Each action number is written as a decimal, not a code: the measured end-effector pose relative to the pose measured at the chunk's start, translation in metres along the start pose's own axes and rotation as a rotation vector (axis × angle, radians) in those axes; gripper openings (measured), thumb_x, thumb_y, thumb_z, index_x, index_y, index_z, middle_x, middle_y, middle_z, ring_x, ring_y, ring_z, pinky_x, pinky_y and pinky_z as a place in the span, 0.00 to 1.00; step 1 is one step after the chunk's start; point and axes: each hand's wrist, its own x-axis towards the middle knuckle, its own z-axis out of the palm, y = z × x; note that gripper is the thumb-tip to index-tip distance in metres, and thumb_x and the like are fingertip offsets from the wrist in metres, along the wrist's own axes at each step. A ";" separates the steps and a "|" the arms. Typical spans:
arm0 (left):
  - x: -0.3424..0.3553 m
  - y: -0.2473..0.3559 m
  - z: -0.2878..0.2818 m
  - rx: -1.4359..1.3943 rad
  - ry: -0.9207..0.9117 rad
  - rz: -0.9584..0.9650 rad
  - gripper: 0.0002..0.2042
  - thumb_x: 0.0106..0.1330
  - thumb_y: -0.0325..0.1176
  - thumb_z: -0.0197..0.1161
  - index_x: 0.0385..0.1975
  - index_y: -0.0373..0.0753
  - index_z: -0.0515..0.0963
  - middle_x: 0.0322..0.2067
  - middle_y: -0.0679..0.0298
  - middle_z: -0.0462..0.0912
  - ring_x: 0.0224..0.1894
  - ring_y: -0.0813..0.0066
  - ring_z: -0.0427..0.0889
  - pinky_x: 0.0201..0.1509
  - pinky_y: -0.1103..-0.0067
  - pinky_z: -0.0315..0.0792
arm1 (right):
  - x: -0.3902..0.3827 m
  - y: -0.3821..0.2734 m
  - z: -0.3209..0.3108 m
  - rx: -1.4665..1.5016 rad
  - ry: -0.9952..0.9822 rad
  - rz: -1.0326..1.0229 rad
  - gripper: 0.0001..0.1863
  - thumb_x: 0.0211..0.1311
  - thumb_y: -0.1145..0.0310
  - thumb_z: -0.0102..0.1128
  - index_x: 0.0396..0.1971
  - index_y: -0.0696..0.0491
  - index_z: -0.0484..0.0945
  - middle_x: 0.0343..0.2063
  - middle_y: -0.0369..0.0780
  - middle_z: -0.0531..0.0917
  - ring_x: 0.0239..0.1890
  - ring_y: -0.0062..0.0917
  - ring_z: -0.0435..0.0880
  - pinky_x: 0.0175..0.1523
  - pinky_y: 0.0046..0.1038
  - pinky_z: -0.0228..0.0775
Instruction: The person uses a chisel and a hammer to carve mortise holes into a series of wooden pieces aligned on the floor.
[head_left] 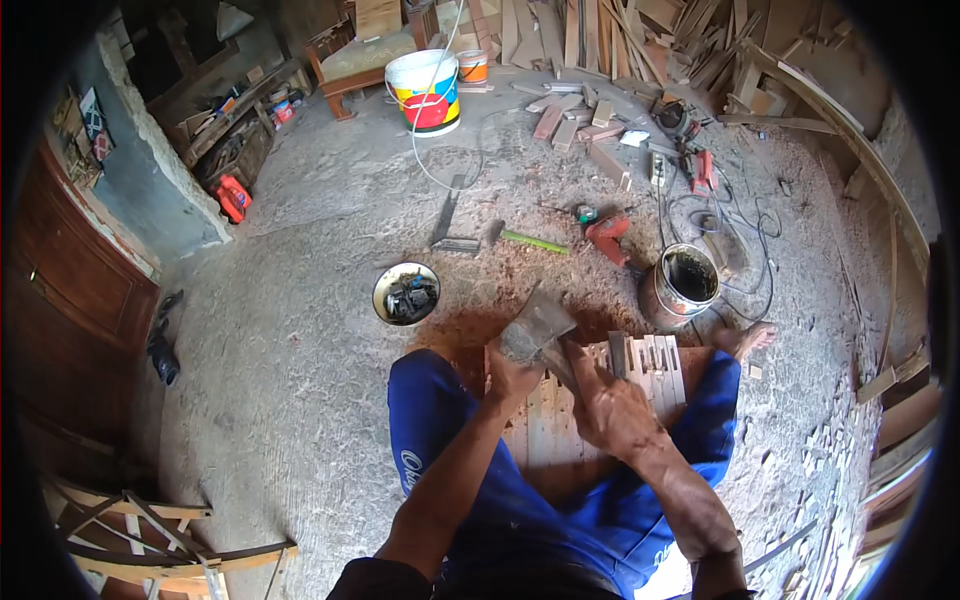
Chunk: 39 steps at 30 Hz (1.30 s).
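My left hand (514,372) is closed around the lower left side of a worn, flat-faced grey block (540,326), held tilted above my lap. A narrow bar (559,367) meets the block's lower right edge, and my right hand (612,408) grips it. Whether bar and block are one tool, such as a mallet, I cannot tell. Beneath both hands, pale wooden strips (545,430) lie side by side between my knees, with slots cut near their far ends. A dark, narrow upright piece (618,354) stands among the strips, just beyond my right hand.
Beyond my left knee sits a bowl of dark bits (407,294). A dirty bucket (680,286) stands by my right foot, near a red power tool (608,238) and looped cables. Farther off are a green-yellow bar (535,241), a square (452,225), a colourful bucket (424,95) and wood offcuts (572,118).
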 end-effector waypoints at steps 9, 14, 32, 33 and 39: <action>0.047 -0.040 -0.006 0.025 0.114 -0.287 0.12 0.56 0.28 0.75 0.34 0.37 0.78 0.32 0.65 0.82 0.33 0.74 0.81 0.38 0.76 0.76 | 0.035 -0.035 -0.113 0.536 1.101 -0.300 0.22 0.59 0.80 0.65 0.54 0.59 0.71 0.26 0.36 0.80 0.17 0.16 0.74 0.31 0.18 0.79; 0.024 -0.020 -0.009 0.014 0.134 -0.095 0.17 0.56 0.24 0.73 0.44 0.33 0.76 0.37 0.64 0.83 0.38 0.75 0.81 0.45 0.77 0.76 | 0.028 -0.033 -0.061 0.102 0.366 0.054 0.17 0.65 0.74 0.52 0.54 0.56 0.68 0.28 0.44 0.83 0.25 0.28 0.84 0.29 0.33 0.77; 0.019 -0.005 -0.001 0.013 0.233 -0.150 0.12 0.53 0.27 0.76 0.34 0.35 0.81 0.31 0.65 0.85 0.34 0.78 0.83 0.37 0.77 0.77 | 0.031 -0.024 -0.047 0.096 0.297 -0.085 0.35 0.59 0.77 0.55 0.68 0.62 0.56 0.28 0.48 0.82 0.22 0.33 0.82 0.26 0.37 0.76; 0.015 -0.009 0.000 0.033 0.203 -0.125 0.13 0.52 0.26 0.76 0.35 0.35 0.81 0.32 0.65 0.85 0.35 0.78 0.83 0.37 0.77 0.77 | 0.029 -0.007 -0.019 -0.225 0.013 -0.068 0.36 0.61 0.72 0.51 0.70 0.62 0.55 0.27 0.51 0.84 0.21 0.40 0.84 0.25 0.45 0.76; 0.023 -0.052 -0.013 -0.261 0.189 -0.272 0.15 0.51 0.24 0.75 0.38 0.34 0.79 0.34 0.64 0.84 0.36 0.76 0.82 0.39 0.76 0.77 | 0.016 -0.015 -0.041 0.193 0.013 -0.052 0.47 0.46 0.77 0.63 0.70 0.59 0.52 0.34 0.57 0.83 0.34 0.52 0.85 0.40 0.47 0.79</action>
